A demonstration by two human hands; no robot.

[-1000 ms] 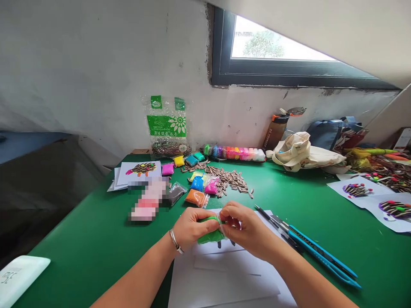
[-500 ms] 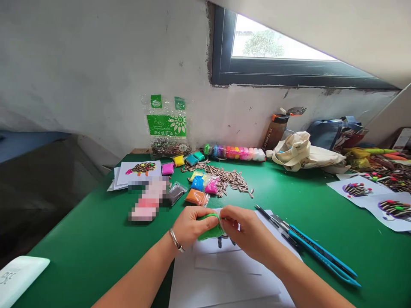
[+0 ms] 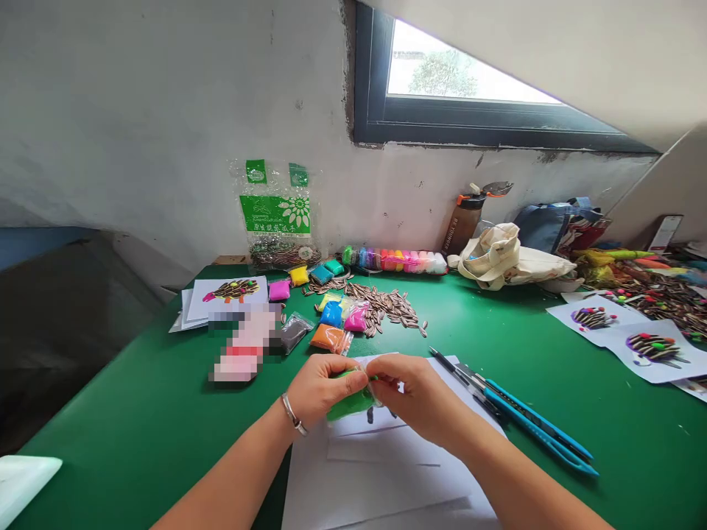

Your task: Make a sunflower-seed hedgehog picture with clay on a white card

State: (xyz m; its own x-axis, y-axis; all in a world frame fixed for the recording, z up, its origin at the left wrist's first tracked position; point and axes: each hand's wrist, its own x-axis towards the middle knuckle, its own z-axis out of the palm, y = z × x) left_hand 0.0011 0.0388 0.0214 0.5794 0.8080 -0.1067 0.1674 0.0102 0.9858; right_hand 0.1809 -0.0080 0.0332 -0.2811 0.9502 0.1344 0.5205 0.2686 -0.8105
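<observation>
My left hand (image 3: 325, 386) is closed around a clear packet of green modelling clay (image 3: 350, 406), thumb on top. At the packet's right end, the fingers of my right hand (image 3: 406, 386) pinch its plastic edge, and a small bit of green shows between the two hands. Beneath them lie white paper sheets (image 3: 381, 486), one with dark marks that my hands partly cover. Just beyond are packets of orange clay (image 3: 330, 338), blue clay (image 3: 331, 314) and pink clay (image 3: 356, 318), beside a heap of sunflower seeds (image 3: 389, 305).
Pens (image 3: 464, 379) and blue tweezers (image 3: 544, 430) lie to the right. Seed-decorated pictures rest at left (image 3: 232, 291) and right (image 3: 655, 350). Along the wall stand a seed bag (image 3: 279, 221), a clay-tub pack (image 3: 398, 260), a bottle (image 3: 464, 224) and a cloth bag (image 3: 497, 258).
The camera view has shifted slightly, so the scene sits further left. My hands keep hold of the green clay packet, which tilts a little more, and a bit of green now shows by the right fingertips.
</observation>
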